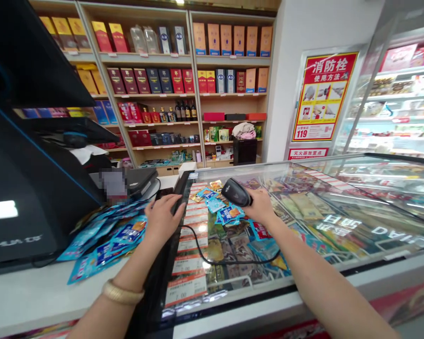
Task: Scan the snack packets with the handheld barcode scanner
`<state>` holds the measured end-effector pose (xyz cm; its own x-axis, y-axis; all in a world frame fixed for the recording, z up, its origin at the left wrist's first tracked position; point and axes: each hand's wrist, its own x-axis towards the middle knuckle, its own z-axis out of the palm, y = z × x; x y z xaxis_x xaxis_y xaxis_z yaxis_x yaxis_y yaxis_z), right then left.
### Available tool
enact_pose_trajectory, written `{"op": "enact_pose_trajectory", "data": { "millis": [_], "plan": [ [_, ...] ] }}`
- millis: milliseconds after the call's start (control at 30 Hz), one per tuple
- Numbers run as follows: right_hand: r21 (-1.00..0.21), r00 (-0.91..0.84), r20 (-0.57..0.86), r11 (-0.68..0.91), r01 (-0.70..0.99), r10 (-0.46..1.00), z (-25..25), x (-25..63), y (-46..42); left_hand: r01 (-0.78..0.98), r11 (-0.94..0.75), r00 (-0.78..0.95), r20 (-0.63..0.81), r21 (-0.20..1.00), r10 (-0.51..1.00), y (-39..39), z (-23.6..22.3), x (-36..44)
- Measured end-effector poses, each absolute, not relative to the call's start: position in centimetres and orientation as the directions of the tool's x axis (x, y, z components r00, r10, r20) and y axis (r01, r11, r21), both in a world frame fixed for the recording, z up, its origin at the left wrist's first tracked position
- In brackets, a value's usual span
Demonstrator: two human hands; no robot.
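My right hand (260,206) is wrapped round the handle of a black barcode scanner (233,189), held over the glass lid of a chest freezer. Small blue snack packets (229,214) lie loose on the glass just beneath and beside the scanner, with a few golden packets (216,185) behind them. Near my right wrist is a red packet (260,230). My left hand (163,215) rests at the freezer's black edge, fingers stretched out and thumb apart. A small dark object (164,192), not clear in kind, sits by its fingertips. Left of it lies a heap of larger blue snack packs (108,249).
A black cable (212,262) loops across the freezer's glass lid (233,282). To the left, a dark checkout terminal (24,188) stands on the white counter (38,296). Shelves of boxed bottles (151,81) line the back wall; a lit display fridge (403,103) stands at right.
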<state>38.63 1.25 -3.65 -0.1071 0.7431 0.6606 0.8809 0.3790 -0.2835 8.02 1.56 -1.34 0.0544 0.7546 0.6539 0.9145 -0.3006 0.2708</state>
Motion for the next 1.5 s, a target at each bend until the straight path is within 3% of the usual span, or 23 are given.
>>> {"op": "enact_pose_trajectory", "data": {
  "millis": [133,233,467,600,733,900,1100,1267,1367,1500],
  "plan": [
    [-0.300,-0.092,0.633,0.353,0.886,0.768,-3.8,39.0,1.6,0.925,-0.217,0.083,0.392,0.312,0.916,4.4,-2.6,13.5],
    [-0.307,-0.094,0.608,0.342,0.888,0.788,-3.8,39.0,1.7,0.937,-0.216,0.136,0.283,0.274,0.949,5.5,-4.2,16.1],
    [-0.293,-0.109,0.587,0.337,0.895,0.802,-3.5,38.5,1.4,0.909,-0.383,0.348,0.209,0.166,0.914,5.6,-5.8,16.7],
    [-0.296,-0.115,0.587,0.344,0.891,0.801,-3.3,38.3,1.2,0.911,-0.399,0.363,0.257,0.102,0.895,5.2,-4.5,15.8],
    [-0.292,-0.118,0.580,0.341,0.894,0.806,-3.4,38.2,1.2,0.950,-0.308,0.289,0.231,0.052,0.929,5.0,-3.7,15.0],
    [-0.280,-0.133,0.584,0.353,0.893,0.801,-3.6,37.9,1.1,0.938,-0.308,0.258,0.273,0.160,0.927,5.5,-4.8,14.8],
    [-0.276,-0.154,0.588,0.376,0.884,0.794,-3.9,37.8,1.0,0.917,-0.318,0.300,0.110,0.240,0.948,6.1,-6.0,15.3],
    [-0.259,-0.171,0.593,0.388,0.885,0.787,-3.9,37.7,0.9,0.901,-0.286,0.231,0.196,0.328,0.953,6.1,-5.9,15.2],
    [-0.255,-0.178,0.583,0.387,0.886,0.792,-3.9,37.6,0.8,0.857,-0.260,0.136,0.293,0.445,0.947,6.1,-5.7,14.8],
    [-0.265,-0.173,0.576,0.382,0.885,0.799,-3.8,37.4,0.7,0.671,-0.235,-0.097,0.398,0.703,0.912,6.5,-5.1,14.0]
  ]
}}
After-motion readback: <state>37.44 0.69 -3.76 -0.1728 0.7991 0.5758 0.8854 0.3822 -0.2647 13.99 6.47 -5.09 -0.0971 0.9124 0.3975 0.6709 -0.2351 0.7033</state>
